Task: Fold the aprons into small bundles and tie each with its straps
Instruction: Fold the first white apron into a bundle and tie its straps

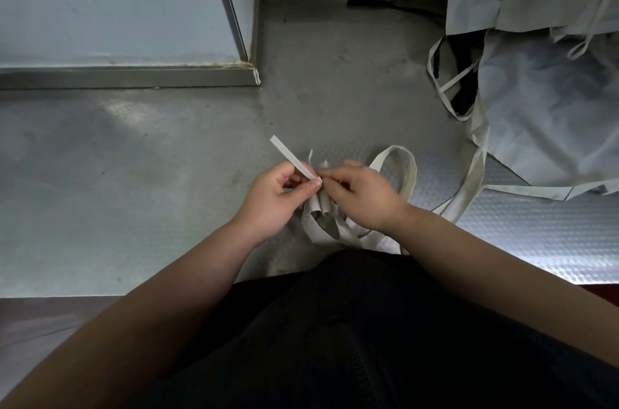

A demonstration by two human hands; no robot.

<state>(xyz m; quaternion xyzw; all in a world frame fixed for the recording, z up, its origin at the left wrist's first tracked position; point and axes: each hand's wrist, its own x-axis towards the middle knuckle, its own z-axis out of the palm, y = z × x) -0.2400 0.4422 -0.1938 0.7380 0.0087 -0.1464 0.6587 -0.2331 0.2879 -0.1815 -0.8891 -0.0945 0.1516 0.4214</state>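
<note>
A tangle of off-white apron straps (pixel 323 214) hangs between my hands above the grey floor. My left hand (pixel 276 199) pinches one strap end (pixel 289 155), which sticks up and to the left. My right hand (pixel 360 196) pinches the straps right beside it, fingertips almost touching the left thumb. A strap loop (pixel 403 162) arcs to the right of my right hand and runs on toward a pile of pale grey aprons (pixel 542 107) lying at the right. Which apron the straps belong to is hidden by my arms.
A metal-edged wall corner (pixel 249 68) and baseboard (pixel 127 77) stand at the upper left. A dark flat object (pixel 392 5) lies on the floor by the far wall. My dark clothing (pixel 351 325) fills the lower middle.
</note>
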